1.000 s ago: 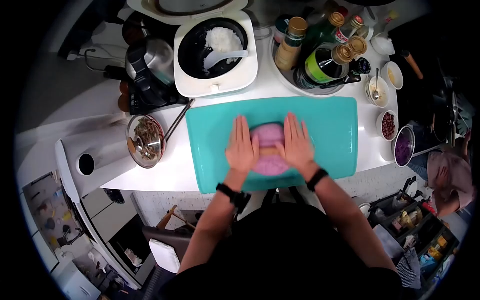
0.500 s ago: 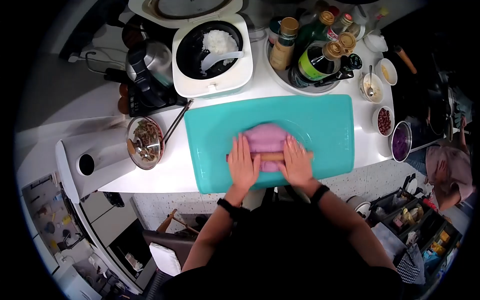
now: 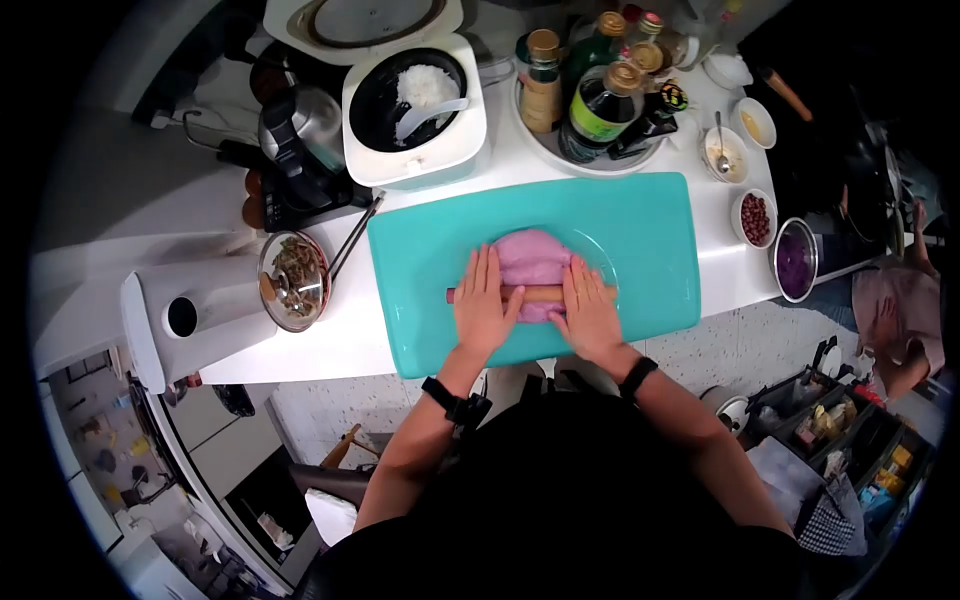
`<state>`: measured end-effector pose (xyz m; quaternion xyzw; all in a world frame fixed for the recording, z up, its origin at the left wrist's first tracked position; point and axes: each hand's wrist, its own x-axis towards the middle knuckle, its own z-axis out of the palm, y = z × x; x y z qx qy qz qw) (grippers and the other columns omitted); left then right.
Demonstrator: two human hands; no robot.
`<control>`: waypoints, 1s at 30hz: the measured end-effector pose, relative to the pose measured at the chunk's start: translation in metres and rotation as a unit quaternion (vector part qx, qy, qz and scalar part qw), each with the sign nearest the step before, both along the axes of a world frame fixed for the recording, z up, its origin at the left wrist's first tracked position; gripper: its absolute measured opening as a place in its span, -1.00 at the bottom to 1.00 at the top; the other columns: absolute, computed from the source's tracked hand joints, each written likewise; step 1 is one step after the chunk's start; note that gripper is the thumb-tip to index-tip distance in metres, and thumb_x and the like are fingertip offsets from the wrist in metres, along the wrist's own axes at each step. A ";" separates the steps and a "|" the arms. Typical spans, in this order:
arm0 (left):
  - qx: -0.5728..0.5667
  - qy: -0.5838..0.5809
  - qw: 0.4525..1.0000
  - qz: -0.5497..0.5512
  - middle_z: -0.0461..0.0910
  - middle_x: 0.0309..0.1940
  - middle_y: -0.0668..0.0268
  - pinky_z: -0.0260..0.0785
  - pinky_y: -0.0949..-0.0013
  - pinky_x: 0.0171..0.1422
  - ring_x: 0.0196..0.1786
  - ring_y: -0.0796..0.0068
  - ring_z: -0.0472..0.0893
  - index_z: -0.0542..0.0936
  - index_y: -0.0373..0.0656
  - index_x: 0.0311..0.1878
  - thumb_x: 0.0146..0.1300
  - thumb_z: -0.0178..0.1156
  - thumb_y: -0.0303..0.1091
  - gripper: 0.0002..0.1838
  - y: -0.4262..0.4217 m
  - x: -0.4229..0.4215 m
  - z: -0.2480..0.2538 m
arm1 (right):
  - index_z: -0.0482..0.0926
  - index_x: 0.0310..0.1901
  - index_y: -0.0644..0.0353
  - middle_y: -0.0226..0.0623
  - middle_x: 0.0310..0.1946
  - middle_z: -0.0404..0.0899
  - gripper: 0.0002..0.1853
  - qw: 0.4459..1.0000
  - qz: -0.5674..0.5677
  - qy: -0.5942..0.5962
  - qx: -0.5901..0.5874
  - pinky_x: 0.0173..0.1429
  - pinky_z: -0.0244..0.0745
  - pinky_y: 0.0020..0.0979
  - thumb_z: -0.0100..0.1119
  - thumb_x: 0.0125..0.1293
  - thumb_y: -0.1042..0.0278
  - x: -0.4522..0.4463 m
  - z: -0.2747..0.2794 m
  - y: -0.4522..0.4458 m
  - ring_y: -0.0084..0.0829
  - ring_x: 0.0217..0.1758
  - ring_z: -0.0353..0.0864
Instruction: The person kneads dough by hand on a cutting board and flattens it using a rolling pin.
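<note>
Pink dough (image 3: 533, 256) lies on a teal mat (image 3: 640, 240), flattened into a rounded piece. A wooden rolling pin (image 3: 540, 294) rests crosswise over its near part. My left hand (image 3: 484, 303) lies flat on the pin's left side, fingers stretched forward and thumb apart. On the right side of the pin, my right hand (image 3: 590, 310) is also flat, its fingers extended and its thumb pointing inward. The palms hide parts of the pin. Dough shows between the two thumbs, in front of and behind the pin.
Behind the mat are an open rice cooker (image 3: 415, 165) and a tray of bottles (image 3: 595, 165). A glass-lidded bowl (image 3: 293, 282) and chopsticks (image 3: 355, 235) lie left. Right are a bowl of red beans (image 3: 754, 218), a purple-filled bowl (image 3: 796, 260) and another person (image 3: 895, 320).
From straddling the dough's middle, my hands moved nearer my body with the rolling pin, then stayed over its near part. The dough looks wider. The whole view has shifted slightly.
</note>
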<state>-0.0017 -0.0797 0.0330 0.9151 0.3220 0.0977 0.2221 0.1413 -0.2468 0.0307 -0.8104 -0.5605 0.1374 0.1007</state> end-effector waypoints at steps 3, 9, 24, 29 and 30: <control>-0.028 0.074 0.997 -0.008 0.42 0.41 -0.06 0.25 -0.04 0.49 0.45 -0.08 0.40 0.38 -0.25 0.49 0.30 0.32 0.06 -0.18 0.013 0.018 0.033 | 0.20 0.50 0.49 0.20 0.55 0.16 -0.24 0.999 -0.008 0.002 0.037 0.67 0.07 0.00 0.08 0.47 0.09 -0.008 0.003 -0.018 0.12 0.59 0.21; -0.138 0.103 0.969 -0.176 0.54 0.19 -0.08 0.42 0.02 0.26 0.25 -0.09 0.52 0.46 -0.16 0.30 0.09 0.50 -0.06 -0.25 0.076 0.073 -0.002 | 0.49 0.12 0.22 -0.16 0.20 0.54 -0.66 0.998 -0.015 0.027 -0.052 0.30 0.46 -0.09 0.09 0.31 0.43 0.001 0.018 -0.011 -0.08 0.26 0.55; -0.571 -0.220 0.790 0.027 0.75 -0.11 0.24 0.56 0.38 0.00 -0.13 0.37 0.73 0.41 -0.25 0.36 0.36 0.39 -0.38 -0.43 -0.004 0.014 0.126 | 0.52 -0.20 0.13 -0.12 -0.48 0.61 -0.68 0.983 -0.159 0.067 0.071 -0.26 0.56 -0.04 0.41 0.09 0.20 0.083 0.102 -0.205 0.05 -0.37 0.66; -0.331 -0.152 0.912 0.187 0.44 0.39 -0.14 0.20 0.03 0.57 0.48 0.10 0.41 0.25 -0.39 0.52 0.51 0.23 -0.22 -0.32 -0.023 -0.039 0.012 | 0.51 -0.20 0.15 -0.13 -0.45 0.62 -0.62 0.991 -0.087 0.063 0.076 -0.27 0.56 -0.07 0.45 0.12 0.10 0.075 0.115 -0.132 0.00 -0.35 0.67; -0.331 -0.155 0.911 0.189 0.44 0.39 -0.14 0.20 0.03 0.57 0.48 0.10 0.41 0.25 -0.39 0.52 0.51 0.23 -0.22 -0.32 -0.023 -0.042 0.019 | 0.52 -0.19 0.13 -0.14 -0.41 0.62 -0.64 0.995 -0.046 0.048 0.079 -0.28 0.56 -0.08 0.43 0.17 0.08 0.067 0.113 -0.110 -0.03 -0.34 0.68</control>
